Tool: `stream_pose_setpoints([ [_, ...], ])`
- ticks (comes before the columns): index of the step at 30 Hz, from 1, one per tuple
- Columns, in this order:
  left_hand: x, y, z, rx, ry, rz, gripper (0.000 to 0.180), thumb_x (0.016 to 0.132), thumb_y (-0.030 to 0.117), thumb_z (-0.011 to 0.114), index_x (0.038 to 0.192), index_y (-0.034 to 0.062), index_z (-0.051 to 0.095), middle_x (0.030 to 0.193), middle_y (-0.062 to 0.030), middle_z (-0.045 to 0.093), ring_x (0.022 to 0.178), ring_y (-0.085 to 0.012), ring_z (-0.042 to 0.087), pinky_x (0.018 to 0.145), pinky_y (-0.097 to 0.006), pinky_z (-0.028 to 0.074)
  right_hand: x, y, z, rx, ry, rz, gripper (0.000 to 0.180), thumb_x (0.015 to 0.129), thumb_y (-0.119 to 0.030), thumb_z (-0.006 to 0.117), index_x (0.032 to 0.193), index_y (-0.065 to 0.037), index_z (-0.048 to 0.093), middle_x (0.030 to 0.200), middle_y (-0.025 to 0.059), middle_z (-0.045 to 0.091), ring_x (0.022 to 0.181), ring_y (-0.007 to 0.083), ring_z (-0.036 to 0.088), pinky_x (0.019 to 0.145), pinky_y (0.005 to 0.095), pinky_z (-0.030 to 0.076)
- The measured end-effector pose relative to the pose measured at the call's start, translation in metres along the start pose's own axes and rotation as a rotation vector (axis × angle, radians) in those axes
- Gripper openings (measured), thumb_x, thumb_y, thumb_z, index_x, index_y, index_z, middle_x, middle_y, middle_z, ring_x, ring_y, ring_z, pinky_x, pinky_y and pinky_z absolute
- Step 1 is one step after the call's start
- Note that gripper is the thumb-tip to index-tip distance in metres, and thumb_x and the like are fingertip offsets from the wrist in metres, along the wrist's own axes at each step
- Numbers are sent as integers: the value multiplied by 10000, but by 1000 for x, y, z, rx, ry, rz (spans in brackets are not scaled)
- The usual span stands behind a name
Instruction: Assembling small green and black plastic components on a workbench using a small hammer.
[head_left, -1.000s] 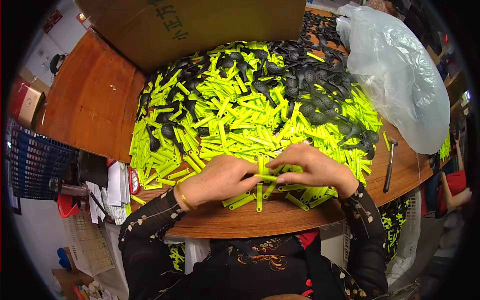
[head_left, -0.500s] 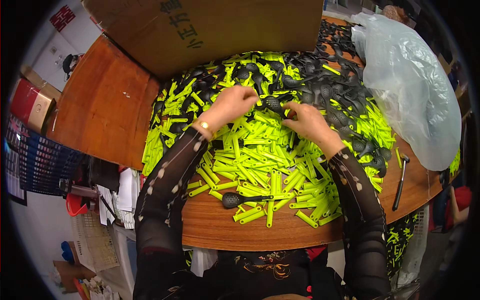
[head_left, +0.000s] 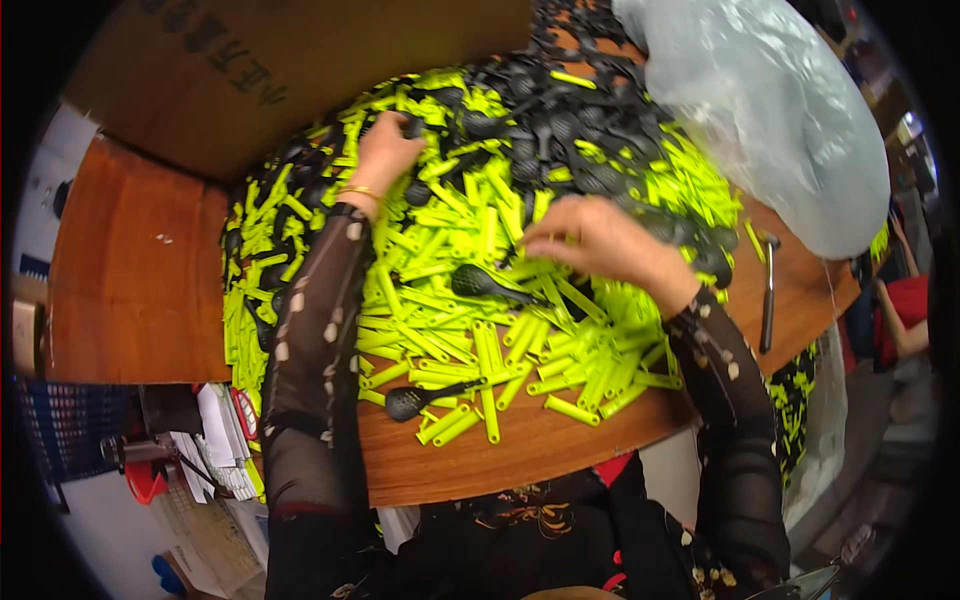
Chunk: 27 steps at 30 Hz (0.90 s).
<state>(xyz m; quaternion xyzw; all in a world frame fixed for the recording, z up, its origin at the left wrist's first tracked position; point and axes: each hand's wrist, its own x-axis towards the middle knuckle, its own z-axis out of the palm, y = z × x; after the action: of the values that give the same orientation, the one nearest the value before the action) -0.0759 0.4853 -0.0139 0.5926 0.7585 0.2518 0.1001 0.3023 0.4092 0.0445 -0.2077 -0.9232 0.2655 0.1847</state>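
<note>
My left hand (head_left: pixel 388 150) reaches into the far left of the pile, its fingers closed round a black spoon head (head_left: pixel 411 126), mostly hidden. Over the pile's right middle hovers my right hand (head_left: pixel 595 240), slightly blurred, fingertips pressed together; whatever they hold, if anything, I cannot make out. Below it, a black slotted spoon (head_left: pixel 475 281) lies on the heaped lime-green handles (head_left: pixel 410 335). Nearer the front edge rests another black slotted spoon (head_left: pixel 408 403), its stem reaching the green handles. Many black spoon heads (head_left: pixel 600 180) are heaped behind my right hand.
A large cardboard box (head_left: pixel 330 60) stands behind the pile at the left. At the right are a big translucent plastic bag (head_left: pixel 770 120) and a hammer (head_left: pixel 769 295) on the wooden table (head_left: pixel 470 470). A blue basket (head_left: pixel 70 425) stands beyond the left side.
The view has shifted. My left hand has moved away to the far left and closed on a black spoon head; my right hand has drawn nearer. A slotted spoon now lies mid-pile.
</note>
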Motion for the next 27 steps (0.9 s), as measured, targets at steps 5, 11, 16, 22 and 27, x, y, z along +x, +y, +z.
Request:
stream_pose_setpoints([
  [5, -60, 55, -32, -618, -154, -164, 775, 998, 44, 723, 1661, 157, 337, 1019, -106, 705, 889, -204, 801, 667, -278, 630, -45, 12, -40, -89, -103, 87, 182, 910, -208, 815, 1009, -58, 789, 978, 102, 765, 925, 317, 713, 827, 415, 576],
  [11, -157, 84, -40, -995, -183, -295, 570, 992, 5, 736, 1467, 103, 435, 1148, -97, 633, 1065, -275, 776, 778, -319, 674, -60, 5, -11, -315, -74, -6, 137, 880, -193, 813, 958, -82, 788, 943, 77, 752, 961, 297, 685, 850, 424, 569],
  [16, -204, 67, -42, -409, -90, -5, 340, 901, 137, 876, 1071, 30, 601, 998, -71, 680, 843, -168, 693, 747, -317, 598, -54, -5, -3, -353, 29, 60, 152, 886, -177, 793, 998, -81, 757, 968, 68, 730, 966, 309, 679, 851, 432, 566],
  [22, -220, 79, -47, 245, 65, 541, 249, 851, 258, 851, 1011, 126, 713, 987, -55, 709, 1025, -313, 642, 912, -472, 453, -35, 0, 36, -394, 131, -200, 109, 889, -185, 765, 940, -97, 726, 950, 68, 715, 960, 311, 692, 841, 416, 570],
  [27, -210, 99, -33, 410, 3, 618, 223, 898, 239, 808, 1072, 144, 707, 958, -60, 702, 973, -292, 652, 856, -460, 429, -39, 4, 42, -516, 98, -157, 38, 875, -102, 665, 882, -65, 660, 888, 111, 716, 869, 335, 714, 787, 461, 576],
])
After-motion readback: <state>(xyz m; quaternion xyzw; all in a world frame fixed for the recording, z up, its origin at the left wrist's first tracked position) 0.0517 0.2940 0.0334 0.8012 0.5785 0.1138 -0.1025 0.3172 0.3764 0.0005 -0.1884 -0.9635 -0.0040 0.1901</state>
